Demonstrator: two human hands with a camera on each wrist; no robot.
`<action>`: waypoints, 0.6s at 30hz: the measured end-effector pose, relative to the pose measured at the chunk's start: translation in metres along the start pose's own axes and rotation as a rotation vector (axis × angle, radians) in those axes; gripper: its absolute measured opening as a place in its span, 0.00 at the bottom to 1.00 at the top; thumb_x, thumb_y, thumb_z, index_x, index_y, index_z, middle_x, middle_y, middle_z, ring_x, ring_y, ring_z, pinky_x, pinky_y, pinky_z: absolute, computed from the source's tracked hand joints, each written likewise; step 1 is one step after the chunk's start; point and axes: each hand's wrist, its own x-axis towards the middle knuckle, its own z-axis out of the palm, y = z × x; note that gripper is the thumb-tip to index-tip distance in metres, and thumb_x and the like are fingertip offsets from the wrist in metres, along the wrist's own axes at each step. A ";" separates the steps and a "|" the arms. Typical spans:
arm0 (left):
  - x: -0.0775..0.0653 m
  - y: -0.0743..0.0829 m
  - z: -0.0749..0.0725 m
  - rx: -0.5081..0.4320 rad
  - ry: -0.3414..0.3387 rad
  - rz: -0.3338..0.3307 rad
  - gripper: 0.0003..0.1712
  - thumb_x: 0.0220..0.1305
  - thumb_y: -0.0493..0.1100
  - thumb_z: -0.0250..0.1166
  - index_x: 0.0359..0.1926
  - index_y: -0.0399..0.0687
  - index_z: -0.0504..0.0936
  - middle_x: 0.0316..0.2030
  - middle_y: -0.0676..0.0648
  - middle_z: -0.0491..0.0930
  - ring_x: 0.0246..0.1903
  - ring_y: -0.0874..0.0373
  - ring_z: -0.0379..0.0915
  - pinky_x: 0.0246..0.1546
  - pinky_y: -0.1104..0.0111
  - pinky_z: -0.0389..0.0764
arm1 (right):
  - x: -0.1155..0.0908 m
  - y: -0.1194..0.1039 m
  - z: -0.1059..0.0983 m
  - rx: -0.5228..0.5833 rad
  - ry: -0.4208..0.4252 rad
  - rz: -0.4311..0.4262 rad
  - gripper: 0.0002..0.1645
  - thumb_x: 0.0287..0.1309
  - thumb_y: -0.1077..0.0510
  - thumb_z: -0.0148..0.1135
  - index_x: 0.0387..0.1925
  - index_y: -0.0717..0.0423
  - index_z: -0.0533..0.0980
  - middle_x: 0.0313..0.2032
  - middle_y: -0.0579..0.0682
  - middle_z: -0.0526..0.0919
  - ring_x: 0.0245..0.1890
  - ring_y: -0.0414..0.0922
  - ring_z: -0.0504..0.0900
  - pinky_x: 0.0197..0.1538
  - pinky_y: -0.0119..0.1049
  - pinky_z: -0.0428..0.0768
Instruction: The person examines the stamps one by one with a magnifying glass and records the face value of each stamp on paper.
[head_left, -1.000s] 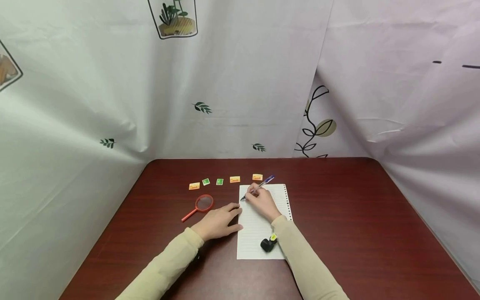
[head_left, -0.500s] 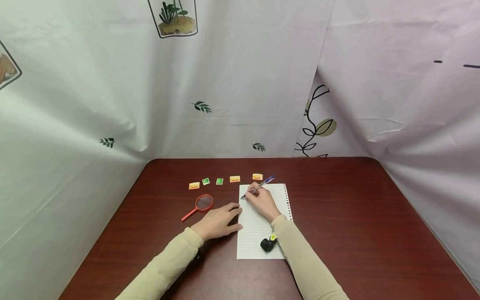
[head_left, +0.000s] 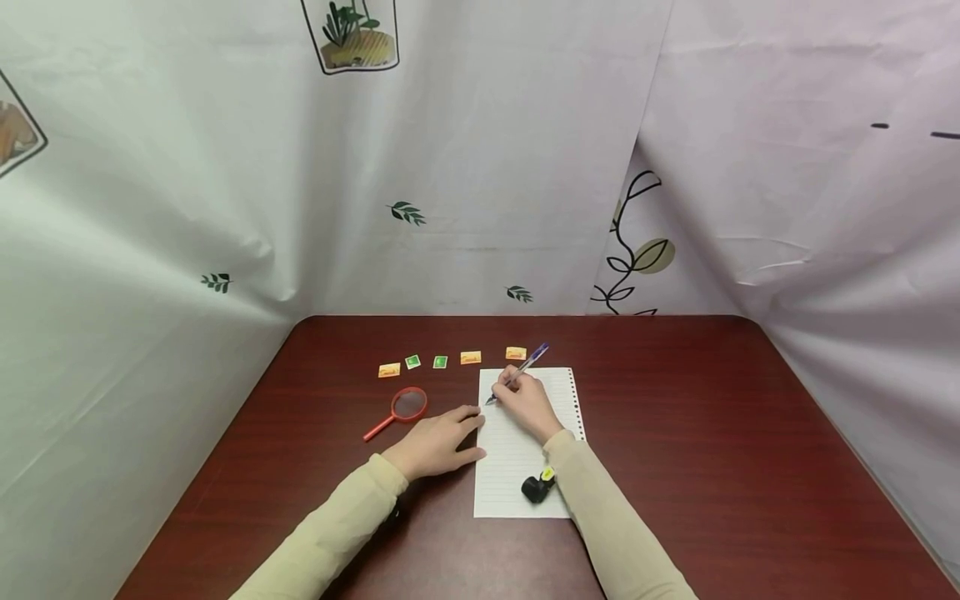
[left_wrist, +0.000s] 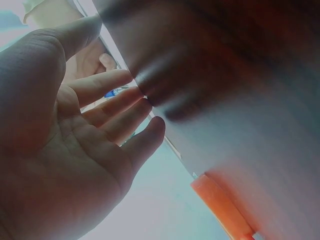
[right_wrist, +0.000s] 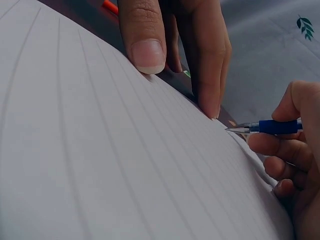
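Note:
A lined sheet of paper (head_left: 510, 475) with punched holes down its right side lies on the dark red table. My right hand (head_left: 527, 407) pinches a blue-capped pen (head_left: 534, 356) over the sheet's upper left. In the right wrist view the pen's metal tip and blue grip (right_wrist: 277, 127) show, with the tip right at the paper's surface. My left hand (head_left: 435, 443) rests at the sheet's left edge, its thumb and fingertips on the margin. The left wrist view shows that palm (left_wrist: 85, 150) with its fingers extended and holding nothing.
A red magnifying glass (head_left: 408, 404) lies left of the paper, beyond the left hand. Several small cards, orange (head_left: 389, 370) and green (head_left: 440, 362), form a row behind the sheet. A black wrist camera (head_left: 536, 489) hangs over the paper by the right sleeve.
The pen now stands steeper, and its tip has shifted slightly right and down on the paper. The left hand stays in place.

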 end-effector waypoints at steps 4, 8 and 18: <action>0.000 0.001 -0.001 -0.007 -0.001 0.000 0.35 0.69 0.58 0.64 0.68 0.41 0.74 0.65 0.39 0.72 0.59 0.48 0.76 0.51 0.55 0.81 | 0.000 0.001 0.000 0.003 0.005 -0.008 0.03 0.60 0.55 0.59 0.30 0.46 0.76 0.22 0.40 0.82 0.25 0.40 0.76 0.35 0.35 0.70; 0.000 0.001 -0.001 -0.014 -0.004 -0.007 0.35 0.69 0.58 0.64 0.68 0.42 0.74 0.66 0.39 0.72 0.60 0.48 0.75 0.54 0.55 0.80 | 0.001 0.002 0.000 0.003 -0.009 -0.007 0.02 0.59 0.54 0.61 0.33 0.47 0.76 0.24 0.39 0.83 0.27 0.40 0.77 0.35 0.36 0.70; 0.000 0.001 -0.001 -0.013 0.008 0.000 0.35 0.69 0.58 0.65 0.68 0.41 0.75 0.65 0.39 0.72 0.60 0.48 0.75 0.54 0.55 0.80 | 0.001 0.001 0.000 0.010 -0.045 0.008 0.05 0.60 0.55 0.58 0.28 0.45 0.76 0.21 0.40 0.83 0.24 0.42 0.77 0.35 0.36 0.69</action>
